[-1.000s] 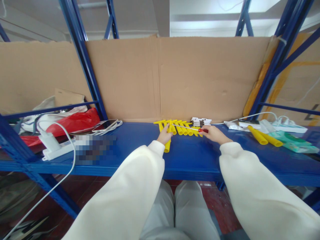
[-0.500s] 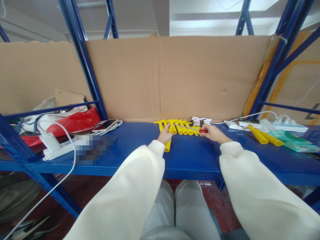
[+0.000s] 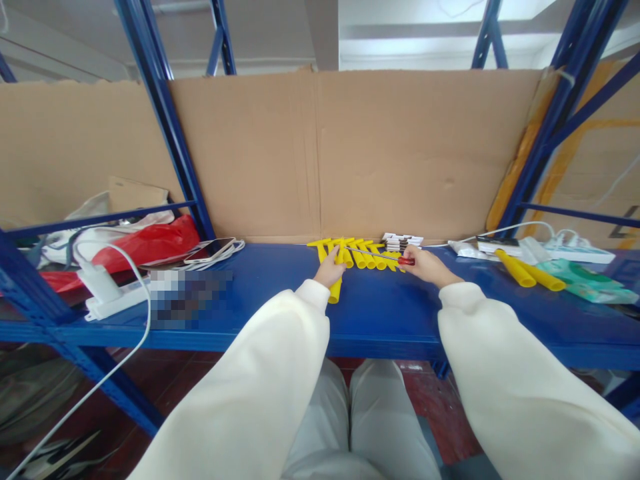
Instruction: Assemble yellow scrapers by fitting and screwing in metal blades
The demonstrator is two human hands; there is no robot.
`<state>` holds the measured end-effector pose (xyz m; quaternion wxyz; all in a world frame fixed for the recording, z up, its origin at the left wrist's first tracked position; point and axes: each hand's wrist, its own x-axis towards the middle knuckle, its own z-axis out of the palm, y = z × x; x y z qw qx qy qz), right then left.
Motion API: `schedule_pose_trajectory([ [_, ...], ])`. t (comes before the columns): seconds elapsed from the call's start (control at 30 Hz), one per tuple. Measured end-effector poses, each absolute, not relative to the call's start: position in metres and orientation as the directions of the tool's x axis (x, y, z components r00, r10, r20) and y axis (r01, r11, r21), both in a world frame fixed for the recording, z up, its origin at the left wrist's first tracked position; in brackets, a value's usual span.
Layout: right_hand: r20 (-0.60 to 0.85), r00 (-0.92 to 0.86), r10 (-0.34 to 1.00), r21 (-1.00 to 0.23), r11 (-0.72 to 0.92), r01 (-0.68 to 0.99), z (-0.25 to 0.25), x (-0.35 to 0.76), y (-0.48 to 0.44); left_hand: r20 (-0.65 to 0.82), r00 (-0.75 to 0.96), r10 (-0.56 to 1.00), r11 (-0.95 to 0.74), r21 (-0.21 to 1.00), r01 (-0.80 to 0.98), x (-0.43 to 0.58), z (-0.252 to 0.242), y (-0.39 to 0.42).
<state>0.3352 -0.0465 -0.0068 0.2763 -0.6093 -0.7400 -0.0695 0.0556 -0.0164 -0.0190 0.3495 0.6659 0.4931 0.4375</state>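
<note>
Head view shows held screwdriver (image 3: 407, 261) and lettered cardboard (image 3: 597, 170).

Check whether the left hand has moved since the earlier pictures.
No, not visibly: the left hand, holding a yellow tube, keeps its place relative to the crease in the cardboard panel.

Left hand (image 3: 330, 268) grips a yellow tube (image 3: 335, 292); right hand (image 3: 424, 264) holds a red-handled screwdriver (image 3: 407, 261), pointed across toward that tube, tip contact unclear. Other yellow tubes (image 3: 371, 263) between hands on blue shelf (image 3: 390, 310).
</note>
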Motion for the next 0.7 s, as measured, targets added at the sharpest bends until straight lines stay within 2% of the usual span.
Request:
schedule_pose_trajectory([
  [0.1,0.496,-0.121,0.86,-0.229,0.263,0.937,-0.0065,0.3359,-0.0466,0.157,0.152,0.976,-0.203,0.912,0.356,0.0554,-0.0167,-0.0177],
  [0.33,0.461,-0.218,0.86,-0.236,0.356,0.904,-0.0029,0.3331,-0.0502,0.123,0.15,0.981,-0.169,0.921,0.351,0.056,-0.0113,-0.0219],
  [0.57,0.512,-0.094,0.854,-0.192,0.22,0.956,-0.0065,0.3341,-0.0473,0.137,0.148,0.979,-0.179,0.927,0.329,0.0558,-0.0106,-0.0233],
  [0.7,0.513,-0.132,0.848,-0.194,0.264,0.945,-0.0051,0.3346,-0.0483,0.136,0.155,0.979,-0.181,0.927,0.33,0.0555,-0.0106,-0.0238],
])
